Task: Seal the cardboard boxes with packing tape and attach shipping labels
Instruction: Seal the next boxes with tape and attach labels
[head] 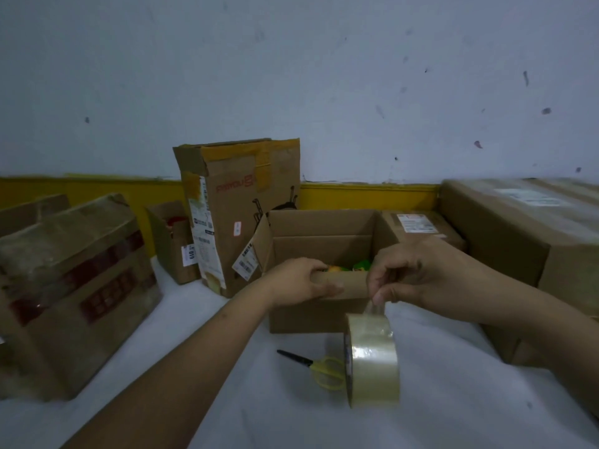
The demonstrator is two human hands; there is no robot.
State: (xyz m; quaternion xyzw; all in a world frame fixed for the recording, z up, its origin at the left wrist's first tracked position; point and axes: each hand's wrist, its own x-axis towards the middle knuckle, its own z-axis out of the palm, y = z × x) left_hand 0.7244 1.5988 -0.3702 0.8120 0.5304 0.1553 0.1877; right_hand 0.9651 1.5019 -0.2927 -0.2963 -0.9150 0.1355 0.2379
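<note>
Brown cardboard box (324, 254), open at the top, right in the middle on a white table (227, 335). Something green and orange inside, too hidden to tell what.

Left hand (299, 281) curled over the near flap of the box, thumb in front and fingers behind, holding it down. Right hand (405, 270) just beside, at the right end of the same flap, pinching the loose end of the tape between thumb and fingers. Roll of clear tape (372, 361) hanging below that hand, in front of the box, joined to the fingers by a short clear strip. Hard to tell whether the roll touches the table.

Scissors (319, 367) with yellow handles and dark blades flat on the table, partly behind the roll.

More boxes all around. Tall box (240, 218) upright just behind and left of the open box, with labels stuck on its side. Small open box (171, 244) further left. Shiny taped box (74, 296) at the far left. Small closed box (424, 230) with a white label behind on the right. Big box (525, 231) at the far right, also with a label on top.

Grey wall (291, 76) behind, with a yellow strip along the bottom.
</note>
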